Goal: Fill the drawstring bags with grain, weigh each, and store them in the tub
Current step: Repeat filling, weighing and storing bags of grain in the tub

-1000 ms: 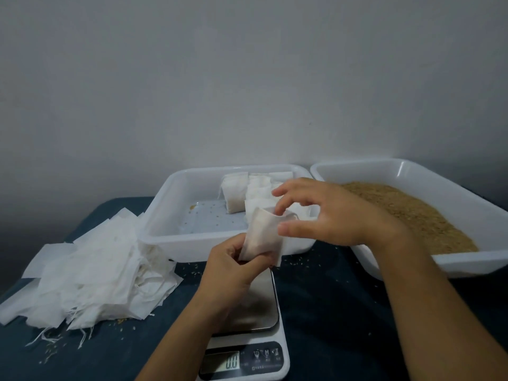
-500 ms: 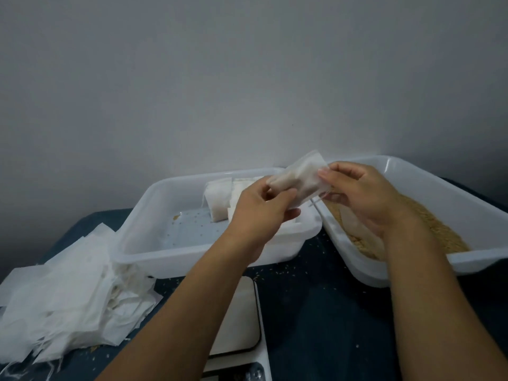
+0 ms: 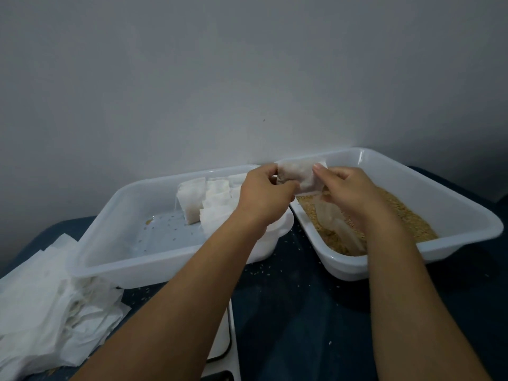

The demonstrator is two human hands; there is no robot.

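Both your left hand (image 3: 265,189) and right hand (image 3: 347,188) pinch the bag (image 3: 298,177) over the tubs' rims at 12 o'clock. Tilt its mouth and grain (image 3: 398,213) could spill onto the worktop (image 3: 302,312).

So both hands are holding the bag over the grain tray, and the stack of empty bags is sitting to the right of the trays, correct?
Not quite. The head view shows both the left hand and right hand holding the bag above the grain tray, but the stack of empty bags lies to the left of the trays, not the right.
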